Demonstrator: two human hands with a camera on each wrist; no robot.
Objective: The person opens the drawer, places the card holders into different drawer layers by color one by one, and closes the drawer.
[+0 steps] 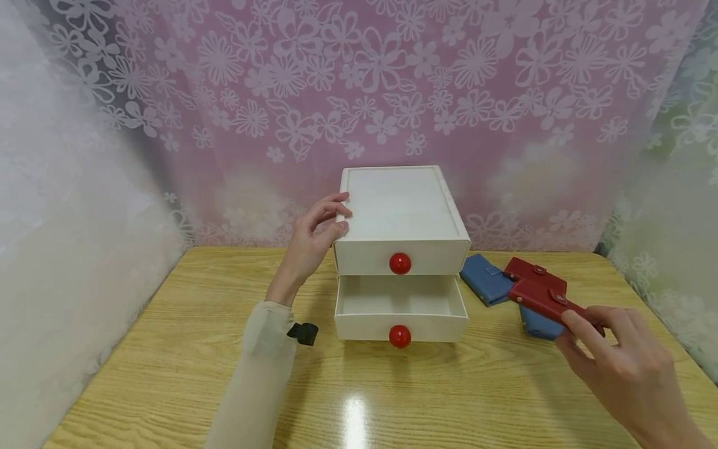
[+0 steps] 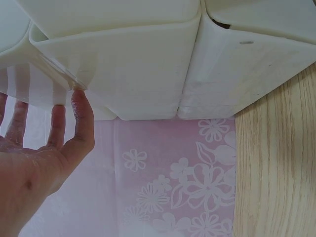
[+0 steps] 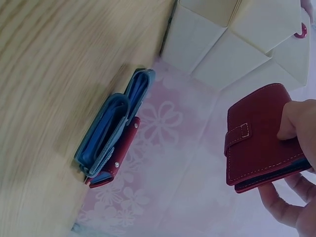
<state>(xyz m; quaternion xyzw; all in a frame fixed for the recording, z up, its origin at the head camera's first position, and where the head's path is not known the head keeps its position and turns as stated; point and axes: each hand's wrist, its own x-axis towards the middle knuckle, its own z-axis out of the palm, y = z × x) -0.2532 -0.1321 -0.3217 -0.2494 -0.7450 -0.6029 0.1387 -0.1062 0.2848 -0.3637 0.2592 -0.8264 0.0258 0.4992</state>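
Observation:
A white two-drawer box (image 1: 401, 212) stands mid-table. Its top drawer is closed and its lower drawer (image 1: 432, 327) is pulled out, with nothing visible inside. Each drawer front has a red knob (image 1: 400, 336). My left hand (image 1: 314, 237) rests on the box's top left front corner, its fingers fairly straight against the white plastic (image 2: 148, 64). To the right of the box my right hand (image 1: 611, 355) pinches a closed red wallet (image 1: 538, 298) and holds it above the table. The right wrist view shows the thumb (image 3: 296, 121) on top of that red wallet (image 3: 256, 133), with fingers under it.
Right of the box, a second red wallet (image 1: 533, 273) lies on the wooden table (image 1: 168, 374) with two blue wallets (image 1: 485, 279). Floral pink curtain backs the table, and pale curtains hang on both sides. The table's front and left are bare wood.

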